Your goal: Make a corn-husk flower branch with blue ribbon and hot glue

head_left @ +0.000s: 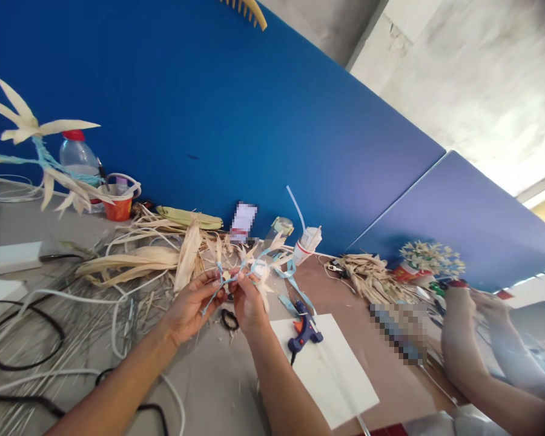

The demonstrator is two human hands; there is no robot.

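Observation:
Between my two hands is a flower stem (231,280) wrapped in light blue strip, with pale corn-husk petals (272,257) at its upper ends. My left hand (195,306) pinches the stem's left part, and the wrapped lower end sticks out below its fingers. Thumb and fingers of my right hand (251,300) close on the stem just beside it. A blue glue gun (305,332) lies on a white sheet (340,369) right of my right hand. Light blue ribbon (295,284) lies loose behind it. Dried corn husks (138,263) are heaped beyond my left hand.
A finished husk flower branch (39,142) stands at left near a bottle (78,154) and red cup (118,203). White and black cables (115,327) cross the table. A phone (244,221) leans against the blue partition (209,109). Another person's arms (463,345) are at right.

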